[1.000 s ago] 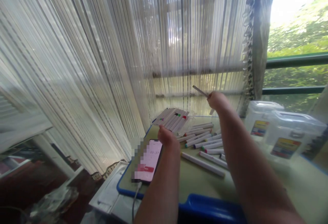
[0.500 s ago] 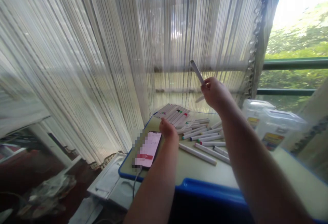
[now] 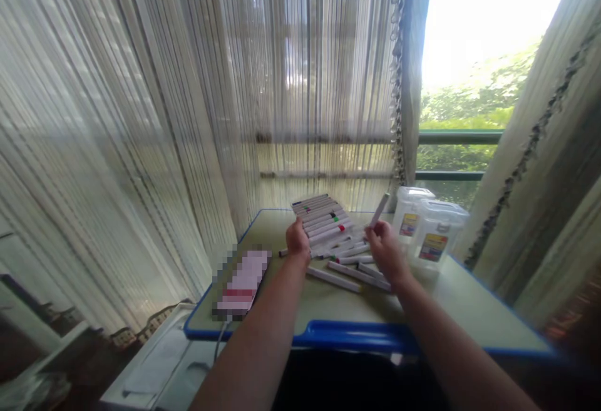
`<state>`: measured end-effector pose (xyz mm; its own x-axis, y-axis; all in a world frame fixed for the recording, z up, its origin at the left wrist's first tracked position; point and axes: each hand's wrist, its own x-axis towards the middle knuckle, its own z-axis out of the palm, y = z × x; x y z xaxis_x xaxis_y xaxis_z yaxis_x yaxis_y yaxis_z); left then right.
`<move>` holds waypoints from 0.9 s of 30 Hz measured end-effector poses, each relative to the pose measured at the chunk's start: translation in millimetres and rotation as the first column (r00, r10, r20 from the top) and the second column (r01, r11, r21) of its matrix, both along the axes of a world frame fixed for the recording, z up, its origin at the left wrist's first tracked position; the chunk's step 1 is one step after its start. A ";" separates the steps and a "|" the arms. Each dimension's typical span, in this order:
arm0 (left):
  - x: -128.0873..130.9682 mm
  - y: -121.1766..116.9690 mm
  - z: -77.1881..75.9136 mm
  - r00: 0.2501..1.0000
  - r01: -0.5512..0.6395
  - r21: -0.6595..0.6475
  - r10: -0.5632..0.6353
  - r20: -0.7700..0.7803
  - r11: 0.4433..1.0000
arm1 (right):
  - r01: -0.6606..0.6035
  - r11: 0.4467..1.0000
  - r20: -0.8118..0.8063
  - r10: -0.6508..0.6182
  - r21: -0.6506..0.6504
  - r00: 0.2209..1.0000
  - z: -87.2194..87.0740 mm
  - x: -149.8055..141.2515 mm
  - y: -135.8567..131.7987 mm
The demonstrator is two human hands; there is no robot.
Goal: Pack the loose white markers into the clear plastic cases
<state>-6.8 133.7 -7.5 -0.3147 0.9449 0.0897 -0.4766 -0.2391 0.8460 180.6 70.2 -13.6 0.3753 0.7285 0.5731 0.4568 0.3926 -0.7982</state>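
Hands both grasping: left hand (image 3: pixel 297 239) on clear tray of white markers (image 3: pixel 323 217), right hand (image 3: pixel 385 249) pinching upright-tilted white marker (image 3: pixel 380 210)

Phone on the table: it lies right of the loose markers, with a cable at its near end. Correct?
Wrong side: the head view shows the phone on the table, left of the loose markers, with a cable at its near end.

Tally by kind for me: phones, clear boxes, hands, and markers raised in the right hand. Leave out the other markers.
Phone: 1
Clear boxes: 2
Hands, left and right: 2
Raised marker: 1
Total: 6
The other markers overlap too much for a sure count.
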 end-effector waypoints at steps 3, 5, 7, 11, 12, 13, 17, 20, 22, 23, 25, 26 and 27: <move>2.5 -1.7 -3.3 0.992 0.126 -0.011 -0.125 0.033 0.992 | 0.036 0.999 0.218 -0.032 -0.012 0.975 -8.5 3.5 -0.5; 3.2 -1.8 -5.2 0.990 0.143 -0.013 -0.142 0.016 0.990 | 0.060 0.997 0.241 -0.047 -0.048 0.969 -12.2 8.7 3.7; 3.5 -1.6 -6.8 0.989 0.150 -0.008 -0.150 -0.016 0.989 | 0.070 0.993 0.235 -0.045 -0.098 0.971 -13.9 13.8 8.3; 4.0 -3.9 -7.4 0.976 0.212 -0.011 -0.212 -0.055 0.977 | 0.064 0.982 0.203 -0.028 -0.176 0.979 -10.6 19.1 9.2; 4.0 -5.1 -6.9 0.972 0.225 -0.013 -0.225 -0.061 0.974 | 0.062 0.980 0.187 -0.026 -0.190 0.982 -9.0 19.5 8.0; 4.1 -6.4 -6.3 0.970 0.235 -0.011 -0.235 -0.065 0.972 | 0.060 0.978 0.168 -0.025 -0.201 0.985 -7.5 19.8 6.7; 5.1 -11.0 -4.2 0.960 0.276 0.011 -0.276 -0.050 0.961 | 0.001 0.979 0.048 0.009 -0.205 0.999 -5.8 19.7 4.8; 6.6 -13.3 -3.8 0.955 0.292 0.028 -0.290 -0.063 0.956 | -0.139 0.971 -0.152 0.110 -0.196 0.982 -8.2 17.5 7.3; 7.6 -14.8 -3.7 0.959 0.274 0.064 -0.268 -0.092 0.959 | -0.232 0.952 -0.285 0.171 -0.197 0.943 -9.7 14.8 9.0; 8.0 -15.5 -3.5 0.962 0.260 0.083 -0.250 -0.109 0.962 | -0.259 0.945 -0.327 0.186 -0.199 0.927 -10.1 13.5 9.5; 8.5 -16.6 -3.5 0.967 0.223 0.121 -0.204 -0.156 0.967 | -0.284 0.938 -0.369 0.198 -0.196 0.908 -10.2 11.2 9.6; 8.6 -16.7 -3.7 0.967 0.206 0.137 -0.181 -0.179 0.969 | -0.288 0.938 -0.377 0.200 -0.192 0.904 -10.0 10.5 9.2; 8.8 -16.3 -4.3 0.966 0.196 0.148 -0.165 -0.198 0.969 | -0.297 0.936 -0.380 0.209 -0.188 0.901 -9.7 10.2 8.8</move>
